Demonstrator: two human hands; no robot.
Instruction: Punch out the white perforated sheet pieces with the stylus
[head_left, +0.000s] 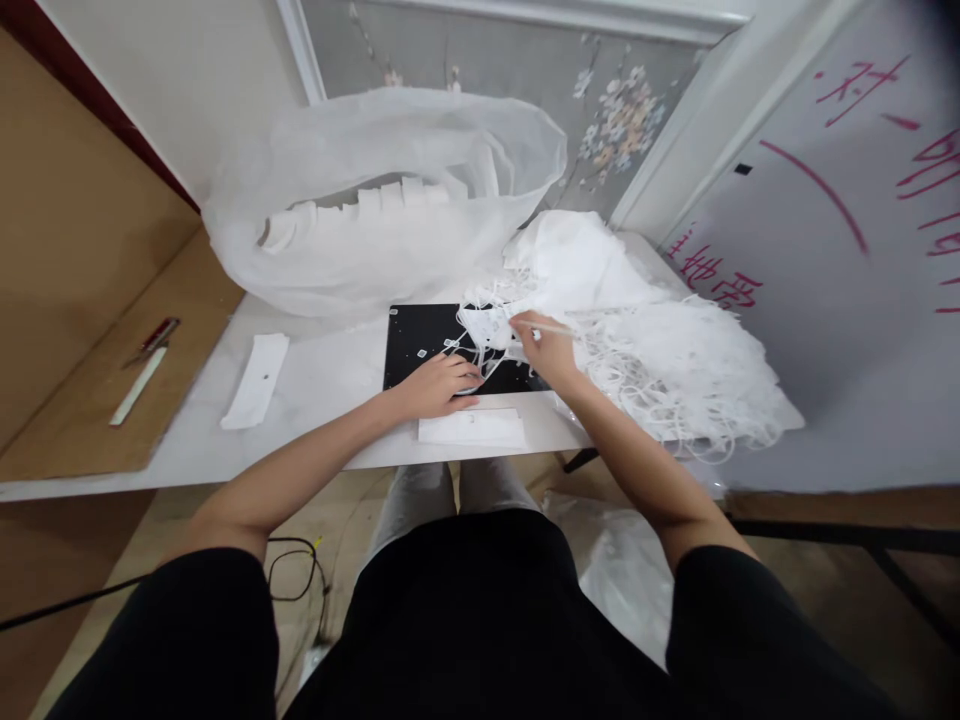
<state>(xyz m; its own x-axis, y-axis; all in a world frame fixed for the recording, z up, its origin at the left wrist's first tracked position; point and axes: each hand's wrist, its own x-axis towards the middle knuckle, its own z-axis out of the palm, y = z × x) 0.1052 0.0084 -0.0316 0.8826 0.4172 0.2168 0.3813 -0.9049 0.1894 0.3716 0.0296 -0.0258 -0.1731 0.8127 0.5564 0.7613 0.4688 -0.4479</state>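
Between my hands, a white piece (487, 326) with small dark marks and thin cords lies over a black mat (409, 340). My left hand (442, 384) rests at the mat's front, its fingers and thumb closed around white cords (487, 372). Pinched in my right hand (549, 345) is a thin whitish stick-like tool (546, 327), held above the white piece. Against its right side lies a big heap of white fabric pieces with looped cords (675, 365). Small white tags or specks dot the mat.
Behind the mat stands an open translucent plastic bag (360, 255) with white folded pieces (382, 205) inside. White strips lie in front (471, 428) and at left (256, 380). A red utility knife (159, 335) and a white stick (139, 386) lie on brown board (97, 440). A whiteboard (840, 330) borders the right.
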